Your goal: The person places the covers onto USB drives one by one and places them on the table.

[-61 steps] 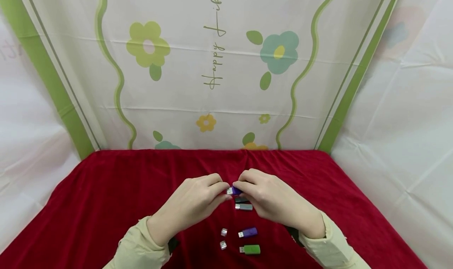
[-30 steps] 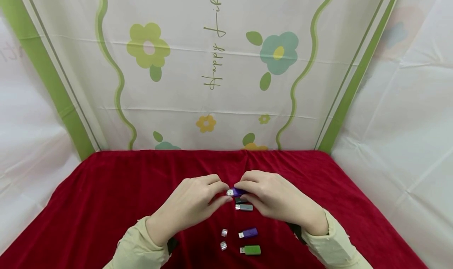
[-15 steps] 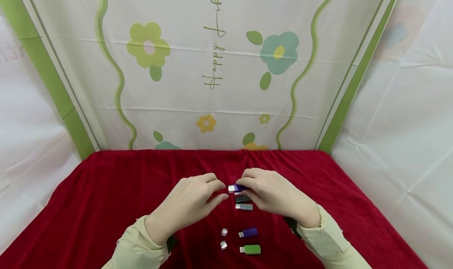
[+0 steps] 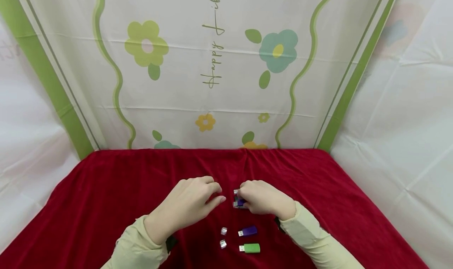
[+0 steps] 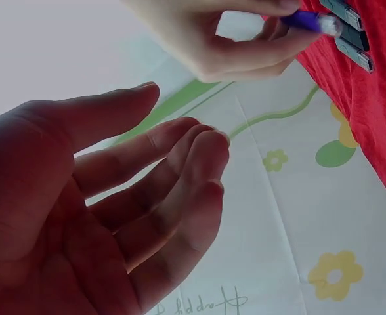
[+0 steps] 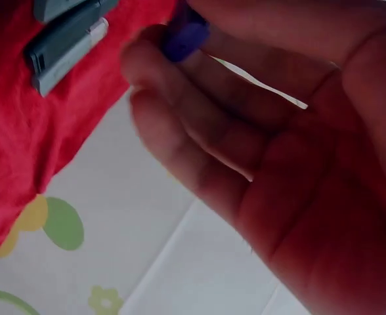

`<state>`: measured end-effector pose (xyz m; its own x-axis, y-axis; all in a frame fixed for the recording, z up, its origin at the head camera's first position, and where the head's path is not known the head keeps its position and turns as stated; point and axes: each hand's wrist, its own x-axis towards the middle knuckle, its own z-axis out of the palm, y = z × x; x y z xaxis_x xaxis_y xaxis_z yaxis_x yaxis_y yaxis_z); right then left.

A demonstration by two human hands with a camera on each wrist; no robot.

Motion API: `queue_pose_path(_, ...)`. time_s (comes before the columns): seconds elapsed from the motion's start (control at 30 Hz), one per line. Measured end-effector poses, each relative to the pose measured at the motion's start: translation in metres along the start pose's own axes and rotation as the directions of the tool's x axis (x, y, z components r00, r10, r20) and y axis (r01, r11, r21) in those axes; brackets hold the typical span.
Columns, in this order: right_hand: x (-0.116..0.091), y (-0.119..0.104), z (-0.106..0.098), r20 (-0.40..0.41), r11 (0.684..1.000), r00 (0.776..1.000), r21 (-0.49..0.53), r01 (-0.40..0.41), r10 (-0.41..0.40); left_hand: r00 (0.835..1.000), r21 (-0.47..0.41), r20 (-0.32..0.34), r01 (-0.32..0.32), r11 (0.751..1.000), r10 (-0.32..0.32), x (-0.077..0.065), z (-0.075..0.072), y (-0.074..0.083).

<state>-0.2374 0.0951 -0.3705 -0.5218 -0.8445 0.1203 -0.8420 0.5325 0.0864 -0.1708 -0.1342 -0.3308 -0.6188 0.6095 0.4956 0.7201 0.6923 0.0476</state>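
My right hand (image 4: 263,198) pinches a purple USB flash drive (image 5: 301,20) between thumb and fingers. A clear cap (image 5: 331,26) covers the drive's connector end. Just beneath it, several grey and dark drives (image 5: 355,56) lie side by side on the red cloth, partly hidden by this hand in the head view. My left hand (image 4: 189,202) hovers to the left with relaxed fingers, holding nothing. Nearer me lie an uncapped purple USB flash drive (image 4: 250,231) and an uncapped green USB flash drive (image 4: 252,248). Two loose clear caps, a far one (image 4: 224,231) and a near one (image 4: 223,244), lie left of them.
Red cloth (image 4: 141,174) covers the table. A flowered white curtain (image 4: 177,84) hangs behind its far edge, and white side curtains (image 4: 396,143) flank it.
The left hand has let go of the purple drive's capped end and drawn slightly left. The right hand has carried that drive down and nearer, over the row of grey and dark drives.
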Motion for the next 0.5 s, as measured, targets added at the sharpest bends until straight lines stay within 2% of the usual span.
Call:
queue_pose_path(0.33,0.001,-0.006,0.01,0.134,0.994,0.99,0.093,-0.054,0.041,0.999,-0.044,0.046,0.024,0.999,-0.022,-0.001,-0.001,0.003)
queue_pose_path(0.5,0.002,-0.007,0.013,0.152,0.994,0.987,0.089,-0.064,0.05,0.998,-0.036,0.055,0.027,0.999,-0.025,-0.001,0.0,0.003)
